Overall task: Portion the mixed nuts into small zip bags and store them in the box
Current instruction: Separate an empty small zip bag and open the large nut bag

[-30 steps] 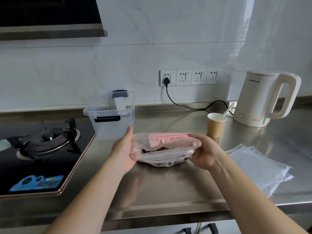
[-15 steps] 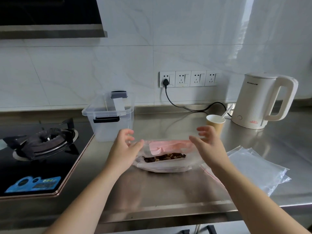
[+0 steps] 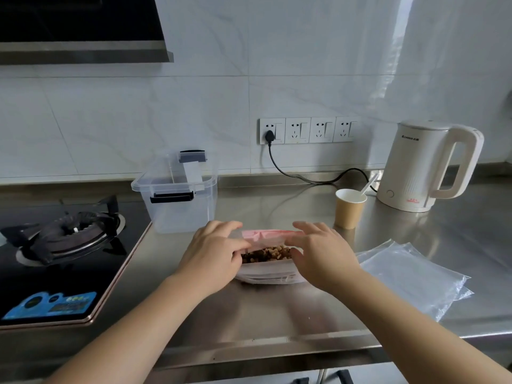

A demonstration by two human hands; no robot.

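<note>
A clear bag of mixed nuts [image 3: 266,273] with a pink strip at its mouth lies on the steel counter in front of me, its mouth spread so the brown nuts [image 3: 266,253] show. My left hand [image 3: 213,253] grips the bag's left edge and my right hand [image 3: 318,253] grips its right edge, fingers curled over the rim. A clear plastic storage box [image 3: 177,195] with black latches stands lidless behind the bag to the left. A stack of flat small zip bags [image 3: 410,275] lies to the right of the nut bag.
A gas hob [image 3: 63,239] fills the counter's left side. A brown paper cup [image 3: 349,207] with a white spoon stands behind the bag, a white electric kettle [image 3: 426,164] beyond it at the right. A black cable [image 3: 304,176] runs along the back wall.
The bag was held up off the counter in both hands, then set down and let go. Both hands have now come back onto its two edges and the mouth is spread open.
</note>
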